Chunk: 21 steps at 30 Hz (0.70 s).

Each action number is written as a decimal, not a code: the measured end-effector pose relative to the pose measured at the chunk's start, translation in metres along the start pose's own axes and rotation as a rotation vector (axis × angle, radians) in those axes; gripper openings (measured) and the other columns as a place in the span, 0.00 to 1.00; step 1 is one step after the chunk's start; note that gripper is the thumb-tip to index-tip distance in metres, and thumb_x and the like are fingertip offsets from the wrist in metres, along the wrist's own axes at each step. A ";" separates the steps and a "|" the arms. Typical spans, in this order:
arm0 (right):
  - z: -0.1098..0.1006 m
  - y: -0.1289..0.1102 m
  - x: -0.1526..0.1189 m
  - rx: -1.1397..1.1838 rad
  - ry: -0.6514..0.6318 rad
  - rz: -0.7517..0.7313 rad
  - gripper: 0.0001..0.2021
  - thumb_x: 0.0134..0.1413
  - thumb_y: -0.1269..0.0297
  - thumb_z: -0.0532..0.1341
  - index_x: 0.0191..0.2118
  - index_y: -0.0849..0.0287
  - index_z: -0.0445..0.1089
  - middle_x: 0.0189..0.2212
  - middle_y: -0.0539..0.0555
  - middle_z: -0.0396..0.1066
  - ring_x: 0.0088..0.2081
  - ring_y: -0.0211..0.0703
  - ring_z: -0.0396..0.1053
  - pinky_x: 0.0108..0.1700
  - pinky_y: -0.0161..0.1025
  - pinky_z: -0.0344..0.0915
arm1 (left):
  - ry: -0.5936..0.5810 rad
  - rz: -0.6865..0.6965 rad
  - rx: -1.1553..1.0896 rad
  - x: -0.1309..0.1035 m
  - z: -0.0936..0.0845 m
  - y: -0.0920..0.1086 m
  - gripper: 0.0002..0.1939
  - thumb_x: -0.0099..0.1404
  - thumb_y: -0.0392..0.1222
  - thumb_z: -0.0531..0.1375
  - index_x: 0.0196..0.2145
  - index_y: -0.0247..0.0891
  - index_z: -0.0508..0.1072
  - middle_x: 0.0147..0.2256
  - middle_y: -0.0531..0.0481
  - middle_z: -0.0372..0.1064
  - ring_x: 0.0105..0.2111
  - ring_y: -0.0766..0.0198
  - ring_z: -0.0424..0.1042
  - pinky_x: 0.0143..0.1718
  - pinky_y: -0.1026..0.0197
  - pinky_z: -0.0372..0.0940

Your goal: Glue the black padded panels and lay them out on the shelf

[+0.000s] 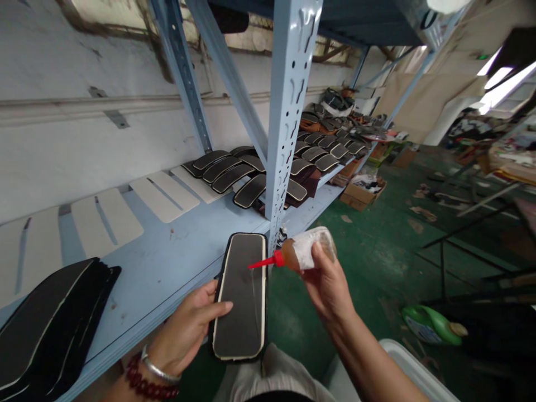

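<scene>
My left hand (190, 324) grips a long dark panel (243, 318) with rounded corners and a cream border by its left edge, thumb on its face and fingers beneath. In my right hand (329, 285) is a clear glue bottle (304, 250), tipped sideways, with amber liquid inside and a white label. Its red nozzle (263, 262) points left over the upper part of the panel. A thin shiny strand runs from the nozzle tip down along the panel's right side. The panel is held over my lap, beside the shelf edge.
A blue metal shelf (176, 245) carries white strips (163, 195), a stack of dark panels (46, 324) and many curved panels (228, 177). Its perforated upright (288, 111) stands just beyond my hands. On the right are a cardboard box (363, 192), a green jug (431, 325) and a pale bin (402, 357).
</scene>
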State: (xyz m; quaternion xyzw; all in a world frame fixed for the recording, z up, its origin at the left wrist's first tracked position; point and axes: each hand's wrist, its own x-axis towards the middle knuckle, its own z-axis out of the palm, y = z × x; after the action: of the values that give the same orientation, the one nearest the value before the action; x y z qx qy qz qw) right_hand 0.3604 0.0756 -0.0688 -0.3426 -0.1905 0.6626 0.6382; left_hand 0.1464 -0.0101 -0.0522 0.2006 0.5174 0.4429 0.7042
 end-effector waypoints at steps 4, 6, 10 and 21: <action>-0.001 0.001 0.018 -0.095 -0.048 -0.173 0.19 0.45 0.61 0.73 0.45 0.53 0.71 0.38 0.48 0.73 0.37 0.40 0.71 0.40 0.36 0.68 | -0.045 0.003 0.002 -0.002 0.011 -0.008 0.22 0.54 0.34 0.69 0.48 0.34 0.76 0.43 0.39 0.81 0.41 0.47 0.79 0.43 0.51 0.71; -0.003 0.005 0.016 -0.118 -0.066 -0.213 0.20 0.45 0.62 0.73 0.45 0.53 0.70 0.38 0.48 0.73 0.37 0.40 0.70 0.40 0.35 0.67 | -0.055 0.008 -0.001 0.001 0.013 -0.009 0.22 0.54 0.34 0.69 0.49 0.34 0.76 0.44 0.40 0.81 0.41 0.48 0.79 0.44 0.51 0.71; -0.007 0.009 0.002 -0.153 -0.178 -0.147 0.20 0.47 0.61 0.71 0.47 0.52 0.70 0.38 0.49 0.73 0.38 0.43 0.71 0.42 0.38 0.67 | -0.048 0.019 0.012 0.007 0.011 -0.008 0.22 0.55 0.34 0.69 0.49 0.34 0.75 0.44 0.40 0.81 0.40 0.48 0.79 0.45 0.51 0.70; -0.009 -0.013 0.017 -0.127 -0.183 -0.230 0.29 0.40 0.62 0.75 0.49 0.49 0.67 0.41 0.54 0.76 0.45 0.54 0.74 0.49 0.51 0.68 | -0.043 -0.002 0.010 0.012 0.006 0.003 0.20 0.54 0.35 0.69 0.46 0.36 0.77 0.47 0.40 0.80 0.46 0.46 0.77 0.46 0.51 0.70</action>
State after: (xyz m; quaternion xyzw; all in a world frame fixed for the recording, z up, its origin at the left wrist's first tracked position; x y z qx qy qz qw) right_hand 0.3768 0.0921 -0.0701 -0.2960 -0.3274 0.6002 0.6671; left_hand 0.1519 0.0026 -0.0544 0.2129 0.5046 0.4353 0.7146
